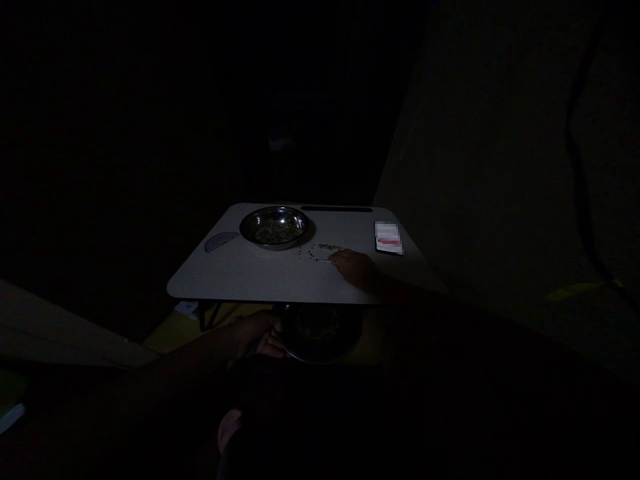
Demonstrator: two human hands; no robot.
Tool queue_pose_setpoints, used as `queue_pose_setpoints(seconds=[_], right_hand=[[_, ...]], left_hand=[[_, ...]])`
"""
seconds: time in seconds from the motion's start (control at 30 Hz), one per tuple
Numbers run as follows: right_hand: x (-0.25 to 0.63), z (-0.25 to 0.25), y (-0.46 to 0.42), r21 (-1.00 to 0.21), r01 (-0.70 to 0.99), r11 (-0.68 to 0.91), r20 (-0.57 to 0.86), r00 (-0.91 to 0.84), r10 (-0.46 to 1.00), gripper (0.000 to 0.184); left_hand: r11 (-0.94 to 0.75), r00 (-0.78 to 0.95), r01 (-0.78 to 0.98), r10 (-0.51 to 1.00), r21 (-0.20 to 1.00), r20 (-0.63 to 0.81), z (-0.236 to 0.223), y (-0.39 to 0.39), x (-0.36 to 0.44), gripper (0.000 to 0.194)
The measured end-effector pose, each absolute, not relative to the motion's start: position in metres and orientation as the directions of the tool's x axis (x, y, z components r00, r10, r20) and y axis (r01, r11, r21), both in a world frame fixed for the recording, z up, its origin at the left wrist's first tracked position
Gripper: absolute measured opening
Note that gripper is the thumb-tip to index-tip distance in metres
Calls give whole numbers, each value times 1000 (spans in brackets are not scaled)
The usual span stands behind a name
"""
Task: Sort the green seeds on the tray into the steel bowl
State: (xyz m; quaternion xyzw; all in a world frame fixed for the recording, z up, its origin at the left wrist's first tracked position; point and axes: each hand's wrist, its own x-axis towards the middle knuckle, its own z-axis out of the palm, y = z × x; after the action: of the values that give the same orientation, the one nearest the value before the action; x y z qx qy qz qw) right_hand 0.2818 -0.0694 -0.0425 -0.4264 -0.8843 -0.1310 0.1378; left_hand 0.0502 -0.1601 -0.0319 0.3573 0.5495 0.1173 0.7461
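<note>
The right forearm (pixel 405 291), dimly lit, extends inward from the right, with the right hand (pixel 357 268) back upward and its fingers (pixel 339 257) directed left, while the left forearm (pixel 200 352) reaches forward at a lower level, the left hand (pixel 263 331) curled in a grip.

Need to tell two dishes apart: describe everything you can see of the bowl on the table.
The bowl is round and shiny, apparently metal, with a thin rim. It stands upright on the table, toward the far edge, left of centre. Small greenish bits lie in its bottom, and light glints on its inner wall. Neither the left hand nor the right hand touches it.
</note>
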Motion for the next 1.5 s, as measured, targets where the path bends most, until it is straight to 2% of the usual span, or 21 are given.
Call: queue_pose_setpoints(seconds=[0.67,0.97,1.5], right_hand=[[276,-31,-100,59,693,718,301,-698,649,23],[274,-29,-100,47,702,710,303,-688,660,24],[249,-26,-136,11,514,858,319,-814,485,22]], left_hand=[[724,366,239,550,647,-751,-22,-163,57,18],[720,371,228,559,656,-742,-35,-158,53,16],[722,358,211,570,659,-739,-39,-158,50,16]])
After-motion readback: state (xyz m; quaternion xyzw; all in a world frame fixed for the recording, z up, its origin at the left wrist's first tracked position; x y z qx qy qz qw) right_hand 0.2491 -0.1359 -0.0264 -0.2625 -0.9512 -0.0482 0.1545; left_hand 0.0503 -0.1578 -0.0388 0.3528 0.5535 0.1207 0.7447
